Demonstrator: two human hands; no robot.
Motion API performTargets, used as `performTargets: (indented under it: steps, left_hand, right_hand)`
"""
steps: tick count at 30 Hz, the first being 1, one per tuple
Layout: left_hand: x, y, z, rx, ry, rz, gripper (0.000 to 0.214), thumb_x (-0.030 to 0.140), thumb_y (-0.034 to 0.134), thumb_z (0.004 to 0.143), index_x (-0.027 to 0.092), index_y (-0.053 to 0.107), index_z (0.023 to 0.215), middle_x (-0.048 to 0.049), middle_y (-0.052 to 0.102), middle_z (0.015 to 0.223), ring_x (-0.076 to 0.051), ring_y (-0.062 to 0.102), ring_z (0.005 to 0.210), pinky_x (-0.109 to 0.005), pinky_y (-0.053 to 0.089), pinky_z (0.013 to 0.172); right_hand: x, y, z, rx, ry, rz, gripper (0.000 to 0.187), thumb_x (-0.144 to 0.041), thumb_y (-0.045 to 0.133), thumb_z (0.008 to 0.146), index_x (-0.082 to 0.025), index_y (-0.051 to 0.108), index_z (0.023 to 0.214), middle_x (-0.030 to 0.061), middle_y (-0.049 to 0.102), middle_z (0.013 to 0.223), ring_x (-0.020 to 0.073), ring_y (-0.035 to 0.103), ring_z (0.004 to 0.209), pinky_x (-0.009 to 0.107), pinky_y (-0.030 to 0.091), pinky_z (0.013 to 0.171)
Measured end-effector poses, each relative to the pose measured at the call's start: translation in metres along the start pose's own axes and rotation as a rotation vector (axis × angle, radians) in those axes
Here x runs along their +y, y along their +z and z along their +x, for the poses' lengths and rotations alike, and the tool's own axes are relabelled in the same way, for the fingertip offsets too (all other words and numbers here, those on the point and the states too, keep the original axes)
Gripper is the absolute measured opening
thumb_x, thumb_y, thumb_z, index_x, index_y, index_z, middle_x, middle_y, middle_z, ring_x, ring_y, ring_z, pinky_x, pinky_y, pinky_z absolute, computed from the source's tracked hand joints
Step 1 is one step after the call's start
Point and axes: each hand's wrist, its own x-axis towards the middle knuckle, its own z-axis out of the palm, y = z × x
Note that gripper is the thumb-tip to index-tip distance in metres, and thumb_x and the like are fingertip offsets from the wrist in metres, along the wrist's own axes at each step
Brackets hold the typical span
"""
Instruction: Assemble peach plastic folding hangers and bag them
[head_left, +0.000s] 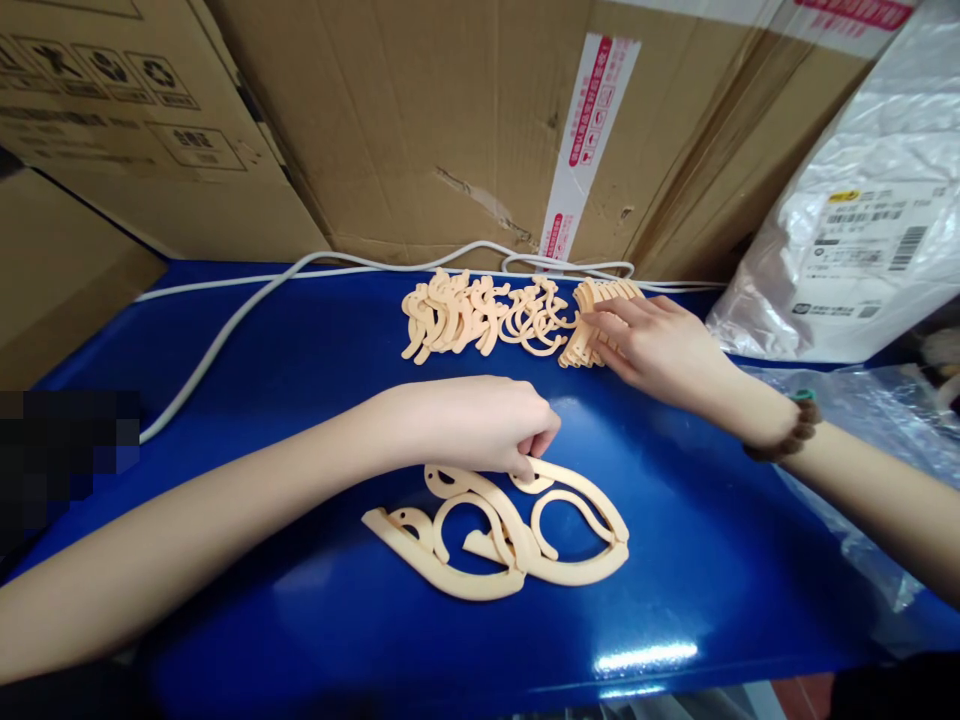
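My left hand [510, 425] is closed in a pinch at the upper end of a beige plastic folding hanger [585, 572], which lies flat on the blue table. Partly overlapping it on the left is a second beige folding hanger [450, 580]. Farther back, my right hand [645, 338] rests over a row of stacked beige hanger arms [581, 340], with its fingers stretched out and apart. Left of that row lie a loose heap of curved hook pieces [534, 315] and another pile of hanger arm pieces [446, 312].
A white cable [300, 265] runs along the back of the blue table [300, 620]. Cardboard boxes [420, 120] stand behind it. On the right are a white parcel bag [840, 220] with labels and some clear plastic wrapping [862, 420].
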Motion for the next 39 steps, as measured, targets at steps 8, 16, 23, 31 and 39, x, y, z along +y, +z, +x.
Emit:
performTargets:
  steps: [8, 16, 23, 31, 39]
  left_hand:
    - [0.001, -0.005, -0.004, 0.089, 0.011, 0.07, 0.014, 0.022, 0.059, 0.091, 0.019, 0.063, 0.078, 0.0008, 0.066, 0.074, -0.014, 0.055, 0.066, -0.026, 0.031, 0.058]
    - [-0.02, -0.008, 0.004, 0.363, 0.119, -0.227, 0.004, 0.022, 0.055, 0.093, 0.019, 0.056, 0.092, 0.0011, 0.063, 0.08, -0.014, 0.059, 0.073, -0.024, 0.039, 0.063]
    - [-0.024, -0.006, 0.025, 0.609, 0.032, -0.895, 0.032, 0.014, 0.065, 0.082, 0.019, 0.046, 0.107, -0.0012, 0.065, 0.092, -0.012, 0.065, 0.07, -0.021, 0.051, 0.055]
    - [-0.03, -0.014, 0.021, 0.624, -0.071, -0.882, 0.01, 0.022, 0.069, 0.084, 0.013, 0.067, 0.087, -0.0006, 0.065, 0.072, -0.009, 0.057, 0.062, -0.02, 0.043, 0.055]
    - [-0.02, 0.005, 0.034, 0.665, -0.115, -0.871, 0.024, 0.027, 0.046, 0.1, 0.016, 0.056, 0.081, 0.0, 0.063, 0.077, -0.009, 0.056, 0.062, -0.02, 0.044, 0.057]
  right_hand:
    - [-0.007, -0.019, -0.003, 0.037, 0.047, 0.222, 0.038, -0.029, 0.04, 0.102, -0.01, 0.065, 0.124, 0.0193, 0.068, 0.123, 0.0311, 0.065, 0.109, 0.042, 0.046, 0.088]
    - [-0.042, -0.041, -0.018, -0.081, 0.17, 0.951, 0.026, -0.043, 0.056, 0.097, -0.019, 0.064, 0.105, 0.0025, 0.073, 0.084, 0.0151, 0.065, 0.068, 0.026, 0.044, 0.062]
    - [-0.033, -0.042, -0.018, -0.012, 0.225, 0.927, 0.03, -0.046, 0.059, 0.096, -0.02, 0.067, 0.108, 0.003, 0.074, 0.088, 0.0155, 0.064, 0.071, 0.026, 0.044, 0.062]
    - [-0.026, -0.049, -0.016, 0.035, 0.223, 0.577, 0.03, -0.041, 0.048, 0.1, -0.022, 0.062, 0.117, 0.0033, 0.073, 0.083, 0.0181, 0.065, 0.067, 0.028, 0.04, 0.06]
    - [-0.031, -0.041, -0.008, 0.047, 0.122, 0.015, 0.037, -0.027, 0.033, 0.102, -0.015, 0.068, 0.102, 0.0134, 0.071, 0.077, 0.0261, 0.065, 0.076, 0.035, 0.035, 0.064]
